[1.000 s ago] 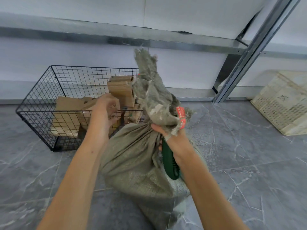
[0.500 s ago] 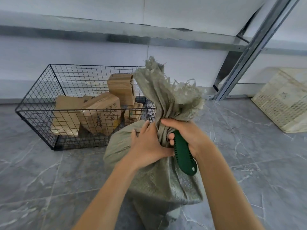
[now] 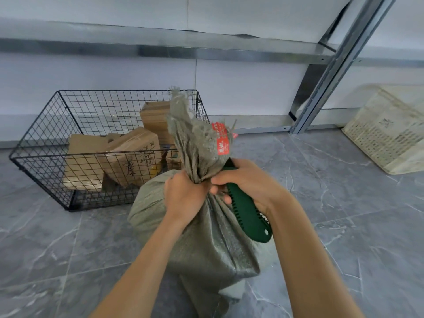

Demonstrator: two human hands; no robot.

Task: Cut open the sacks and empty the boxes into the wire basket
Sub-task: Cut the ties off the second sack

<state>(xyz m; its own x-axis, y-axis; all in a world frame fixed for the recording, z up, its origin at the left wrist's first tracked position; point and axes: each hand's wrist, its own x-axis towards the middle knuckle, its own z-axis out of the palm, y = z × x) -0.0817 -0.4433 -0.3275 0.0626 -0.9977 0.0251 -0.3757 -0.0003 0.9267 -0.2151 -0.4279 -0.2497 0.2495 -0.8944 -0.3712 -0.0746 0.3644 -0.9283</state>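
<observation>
Sack [image 3: 206, 244] stands on the floor [image 3: 332, 214], just in front of the wire basket [image 3: 41, 173]; several boxes [image 3: 130, 157] already lie in it. Left hand [image 3: 183, 198]: grip closed tight round the bunched neck, below the red tag [image 3: 221, 140]. Right hand [image 3: 250, 182]: grip wrapped round the green-handled cutter [image 3: 249, 216], fingertips touching the neck too.

Judgement: the cut is about to start. To do it well, pull the neck taut w/ the left hand and cut above that fist & away from it, so the fingers are safe and the boxes inside aren't nicked.

Hidden: the blade, behind neck/right hand, so can't tell if it's out or on the fabric. Any tie under the tag isn't visible, and the contents are unseen. Sack bottom is cut off by the frame edge.
</observation>
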